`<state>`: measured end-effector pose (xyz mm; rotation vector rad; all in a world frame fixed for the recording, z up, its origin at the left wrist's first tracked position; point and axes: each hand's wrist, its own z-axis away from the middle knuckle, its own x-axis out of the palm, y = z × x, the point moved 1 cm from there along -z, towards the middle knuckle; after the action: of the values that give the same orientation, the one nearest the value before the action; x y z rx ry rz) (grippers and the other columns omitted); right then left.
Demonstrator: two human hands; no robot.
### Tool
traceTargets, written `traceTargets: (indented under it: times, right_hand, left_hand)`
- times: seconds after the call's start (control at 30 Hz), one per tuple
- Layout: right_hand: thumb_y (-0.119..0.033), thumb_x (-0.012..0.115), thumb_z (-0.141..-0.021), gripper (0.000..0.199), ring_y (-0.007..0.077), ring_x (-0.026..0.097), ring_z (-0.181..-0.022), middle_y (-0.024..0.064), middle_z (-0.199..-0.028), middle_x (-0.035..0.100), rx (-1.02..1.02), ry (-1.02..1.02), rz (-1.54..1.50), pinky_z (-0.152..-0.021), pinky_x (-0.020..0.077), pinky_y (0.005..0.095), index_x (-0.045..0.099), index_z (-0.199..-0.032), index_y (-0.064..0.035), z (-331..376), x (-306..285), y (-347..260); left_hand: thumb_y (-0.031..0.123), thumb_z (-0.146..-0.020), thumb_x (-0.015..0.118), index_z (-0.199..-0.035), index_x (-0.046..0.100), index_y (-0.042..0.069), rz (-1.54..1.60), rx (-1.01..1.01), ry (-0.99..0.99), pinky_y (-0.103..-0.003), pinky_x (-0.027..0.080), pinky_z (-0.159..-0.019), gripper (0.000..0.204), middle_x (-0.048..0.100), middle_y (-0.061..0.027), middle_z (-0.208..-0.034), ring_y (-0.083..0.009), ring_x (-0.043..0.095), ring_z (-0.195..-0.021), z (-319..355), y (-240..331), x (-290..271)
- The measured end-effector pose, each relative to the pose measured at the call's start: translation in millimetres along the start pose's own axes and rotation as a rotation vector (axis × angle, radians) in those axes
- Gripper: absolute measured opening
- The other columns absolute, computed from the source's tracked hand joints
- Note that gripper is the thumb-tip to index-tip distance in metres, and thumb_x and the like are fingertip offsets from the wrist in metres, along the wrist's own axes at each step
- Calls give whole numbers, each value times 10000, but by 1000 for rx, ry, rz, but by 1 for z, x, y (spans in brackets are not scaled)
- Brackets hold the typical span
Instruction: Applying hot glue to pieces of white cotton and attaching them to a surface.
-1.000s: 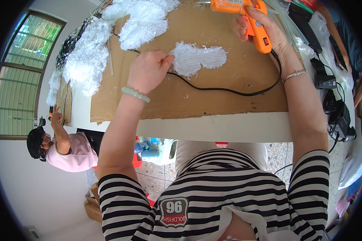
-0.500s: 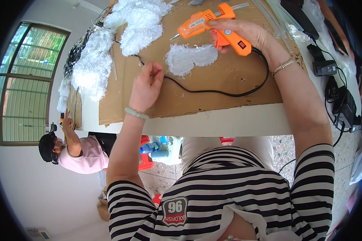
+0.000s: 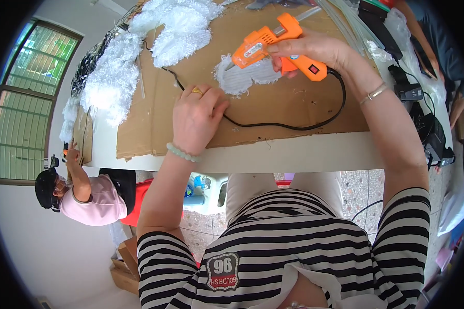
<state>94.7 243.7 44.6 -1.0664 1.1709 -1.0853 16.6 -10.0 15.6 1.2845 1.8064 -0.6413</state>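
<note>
- The white fringed piece point(image 3: 242, 81) lies flat, ribbed across its face, ragged along its edges, pinched in at its lower middle.
- Over its upper part hangs the orange glue gun point(image 3: 260, 44), nozzle slanting down toward the piece; whether the tip touches, I cannot tell. A clear stick juts from the gun's back, and a red switch sits on its handle.
- Right of the piece, the right hand point(image 3: 314, 49) wraps the gun's handle, thumb along its side.
- Just left of the piece, the left hand point(image 3: 198, 116) is curled above the black cord point(image 3: 288, 125); I cannot tell whether its fingers pinch anything.
- Beneath the piece is brown cardboard point(image 3: 294, 100).
- Left of it and beyond, shaggy white heaps point(image 3: 111, 80).
- Far right of it, clear sticks point(image 3: 345, 26).
</note>
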Motion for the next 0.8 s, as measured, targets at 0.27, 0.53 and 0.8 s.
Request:
traceTargets:
  times: [0.27, 0.53, 0.8]
  right_hand:
    - [-287, 686, -824, 319, 113, 574, -743, 32, -792, 602, -14, 147, 234, -688, 468, 263, 610, -995, -29, 24, -6, 10]
    - [-285, 708, -808, 324, 98, 569, -761, 20, -837, 624, 64, 153, 332, -704, 472, 245, 626, -994, -32, 28, 2, 7]
    - [-289, 720, -790, 344, 93, 568, -762, 16, -844, 630, 118, 141, 352, -701, 468, 237, 628, -996, -30, 24, 8, 6]
  left_hand:
    - [95, -674, 698, -844, 648, 103, -48, 163, 28, -361, 439, -732, 177, 577, -18, -847, -229, 541, -836, -12, 4, 11]
    - [117, -720, 679, -863, 642, 67, 31, 179, -9, -372, 412, -793, 156, 619, -1, -914, -233, 532, -884, -11, 9, 15]
    - [112, -725, 677, -918, 601, 79, 51, 135, -30, -391, 409, -807, 210, 631, -18, -882, -254, 541, -896, -9, 6, 14]
